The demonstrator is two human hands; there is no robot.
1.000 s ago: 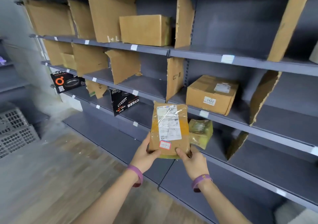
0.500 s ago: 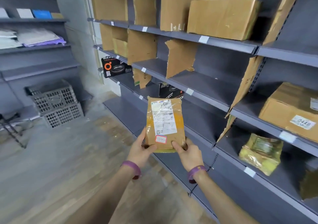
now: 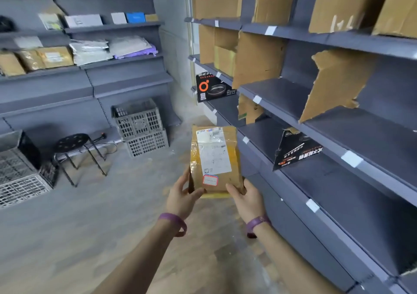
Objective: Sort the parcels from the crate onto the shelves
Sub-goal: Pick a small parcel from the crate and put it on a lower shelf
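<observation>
SORTING IN PROGRESS: A person holds a taped brown parcel (image 3: 214, 160) upright in mid-air, its white shipping label facing the camera, not yet on any shelf. The left hand (image 3: 180, 200) and right hand (image 3: 247, 201) each take a lower corner, thumb pressed on the front face and fingers curled behind. Each grip is closed on the parcel, both arms are stretched forward, and a purple wristband (image 3: 173, 222) circles each wrist.

Just right of the parcel run the grey shelves (image 3: 282, 95), split into bays by torn cardboard dividers (image 3: 334, 83). A black printed box (image 3: 213, 87) sits on them above and beyond the parcel, and a black carton piece (image 3: 295, 149) leans to the parcel's right.

The job appears partly done: shelved packages (image 3: 54, 56) line a second unit far to the parcel's left, while this one awaits its bay. Two stacked grey crates (image 3: 142, 126) stand on the floor beyond and left of the parcel, near a black stool (image 3: 72, 143). Whether they hold more parcels cannot be made out from this angle.
</observation>
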